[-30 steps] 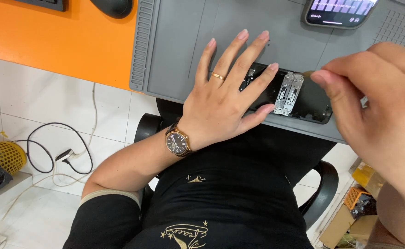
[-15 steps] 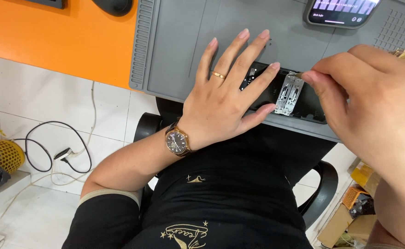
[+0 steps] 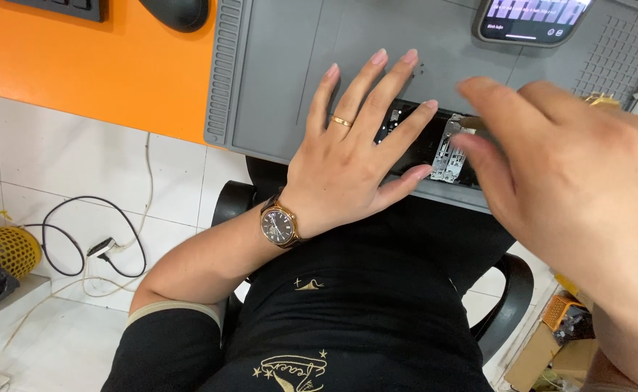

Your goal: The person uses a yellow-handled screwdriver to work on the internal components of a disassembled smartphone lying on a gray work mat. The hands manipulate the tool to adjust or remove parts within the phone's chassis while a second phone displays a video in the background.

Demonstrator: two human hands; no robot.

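— On near edge of grey mat (image 3: 275,87): item?
— Opened phone chassis (image 3: 435,149), thin, fragile. Left hand (image 3: 348,156) flat on it, fingers spread; right hand (image 3: 566,167) pinching a small tool (image 3: 471,123). Hold by edges.

Your left hand (image 3: 348,163) lies flat, fingers (image 3: 406,131) spread over the opened phone (image 3: 435,149); right hand (image 3: 573,174) fingertips (image 3: 479,145) touch its metal plate (image 3: 453,149).

1 head-worn camera, looking steeply down from above the person's lap, close to both hands, facing the near edge of the grey ribbed rubber work mat (image 3: 275,80) on the orange tabletop (image 3: 79,65), white tiled floor (image 3: 58,341) below
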